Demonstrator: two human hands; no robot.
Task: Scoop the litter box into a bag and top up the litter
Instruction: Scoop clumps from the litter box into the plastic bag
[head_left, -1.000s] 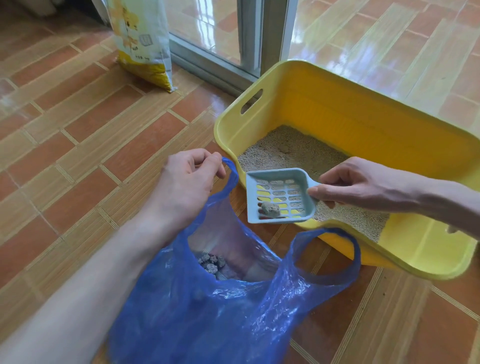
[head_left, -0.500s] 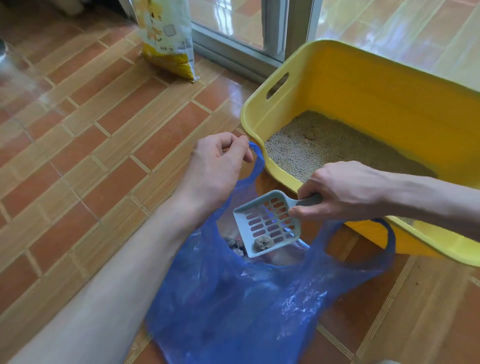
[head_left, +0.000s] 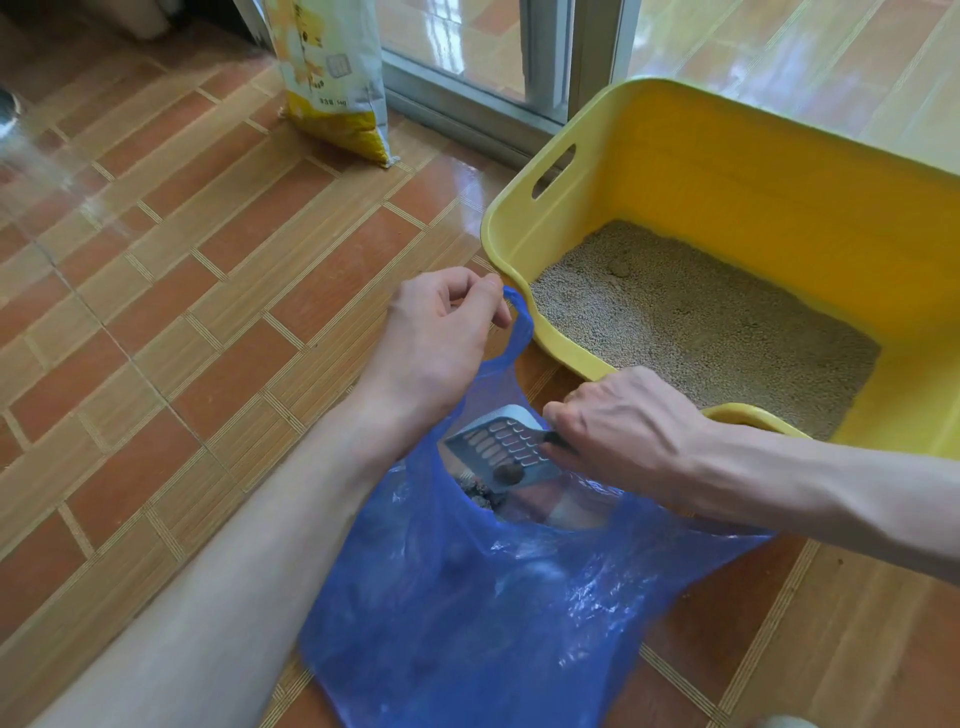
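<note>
A yellow litter box with beige litter stands on the tiled floor at the right. In front of it lies a blue plastic bag, its mouth held open. My left hand pinches one bag handle and lifts it. My right hand grips the handle of a grey slotted scoop, which is tilted down inside the bag's mouth. A dark clump lies at the scoop's lower edge. Several grey clumps show deeper in the bag.
A yellow and white litter sack stands upright near the sliding door frame at the back. Orange brick-pattern tiles spread to the left. A pale object peeks in at the bottom right edge.
My right hand has carried the scoop from over the litter box rim down into the bag's mouth and tilted it. The clump has slid to the scoop's lower edge. My left hand keeps its hold.
</note>
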